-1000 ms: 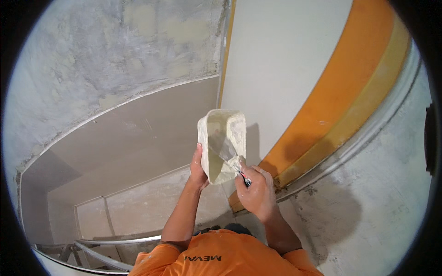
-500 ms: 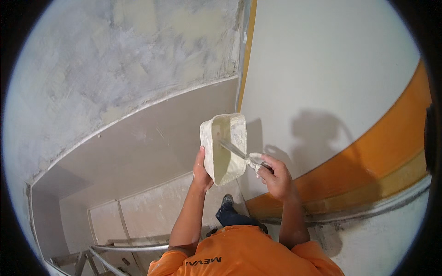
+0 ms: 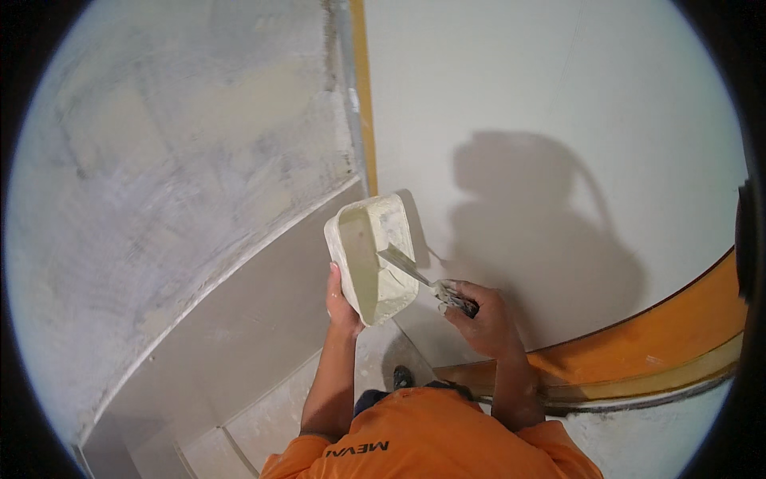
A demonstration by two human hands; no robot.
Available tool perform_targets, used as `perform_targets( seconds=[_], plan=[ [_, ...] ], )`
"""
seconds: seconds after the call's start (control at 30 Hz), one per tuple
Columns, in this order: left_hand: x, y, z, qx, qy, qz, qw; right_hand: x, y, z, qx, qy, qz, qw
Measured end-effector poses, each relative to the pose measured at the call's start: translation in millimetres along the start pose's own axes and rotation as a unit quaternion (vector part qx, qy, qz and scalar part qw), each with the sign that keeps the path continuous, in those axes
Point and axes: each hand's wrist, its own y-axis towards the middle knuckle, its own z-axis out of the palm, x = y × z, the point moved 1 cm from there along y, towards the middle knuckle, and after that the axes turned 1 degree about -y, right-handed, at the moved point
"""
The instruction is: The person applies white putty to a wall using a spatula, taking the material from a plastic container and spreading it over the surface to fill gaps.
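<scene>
My left hand grips a pale rectangular plastic tub from its left side and underneath, thumb along the outer wall. The tub tilts so that its inside faces me, and cream-coloured paste coats its right inner side. Closed around the dark, paste-smeared handle of a putty knife is my right hand. The knife points up and left, its blade over the tub's opening; whether it touches the paste I cannot tell. Paste also clings to the right fingers.
Left stands a wall patched with filler, above a smooth grey lower panel. A yellow strip runs down the corner. A pale wall is on the right, with an orange band along its lower part. My shoe shows below.
The view has turned toward the right wall, where my shadow looks larger. Metal rails at lower left have left view. The knife has rotated, and my right fingers have closed more around its handle.
</scene>
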Motion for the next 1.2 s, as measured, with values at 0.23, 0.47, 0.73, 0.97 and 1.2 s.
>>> perform_targets(
  seconds=[0.23,0.47,0.73,0.97,1.2],
  plan=[
    [14.3,34.8,1.1,0.048,0.047,-0.012,0.998,-5.3,-23.6,7.7,-0.100,-0.008,0.092,0.991],
    [-1.9,60.7,2.2,0.180,0.016,-0.107,0.978,15.8,-41.9,29.1,-0.196,-0.009,0.081,0.977],
    [43.9,57.1,-16.2,0.235,0.025,-0.222,0.946,41.6,-93.5,91.6,-0.281,0.078,0.247,0.924],
    [51.0,18.6,16.1,0.305,-0.074,-0.399,0.862,72.5,-135.5,142.6,-0.452,0.363,0.226,0.783],
    [11.4,19.2,49.1,0.405,-0.056,-0.525,0.746,121.0,-109.4,186.0,-0.604,0.426,0.005,0.673]
  ],
)
